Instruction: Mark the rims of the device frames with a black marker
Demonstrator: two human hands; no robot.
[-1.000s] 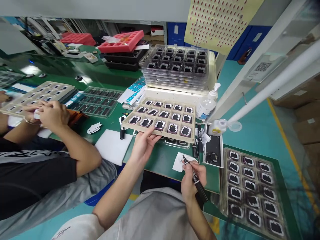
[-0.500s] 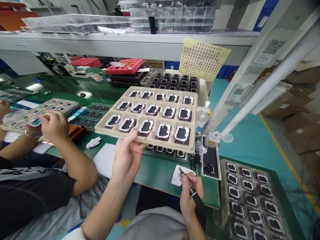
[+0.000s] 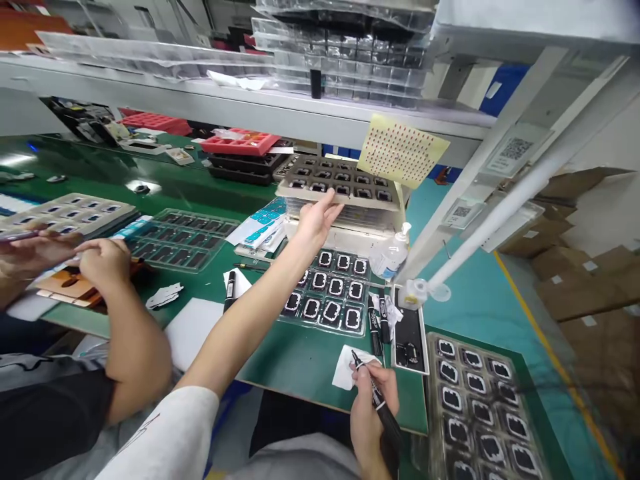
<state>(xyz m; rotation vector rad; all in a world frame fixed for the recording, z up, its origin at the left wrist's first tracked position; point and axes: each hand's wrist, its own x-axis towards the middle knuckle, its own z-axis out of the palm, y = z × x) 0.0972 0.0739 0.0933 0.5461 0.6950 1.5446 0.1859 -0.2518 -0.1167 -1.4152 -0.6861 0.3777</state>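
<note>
My left hand [image 3: 319,221] reaches far forward with its thumb over the front rim of a beige tray [image 3: 357,200]. Rows of dark watch-like frames fill that tray, which lies on a stack beneath the shelf. Whether the hand bears any of its weight I cannot tell. In my right hand [image 3: 373,397] is a black marker [image 3: 379,402], tip up-left over a white paper [image 3: 344,368]. Under my left forearm, a clear tray [image 3: 325,325] holds white-rimmed black pieces.
At left a co-worker's hands [image 3: 106,262] work beside another beige tray [image 3: 95,212]. A pump bottle [image 3: 393,253], spare markers [image 3: 383,317] and a white-edged box [image 3: 425,347] stand at right. Another filled tray [image 3: 483,407] lies lower right. A shelf [image 3: 200,100] spans above.
My left hand has carried the beige tray forward and away from me, onto the stack at the back, uncovering the clear tray below. My right hand still holds the marker near the paper.
</note>
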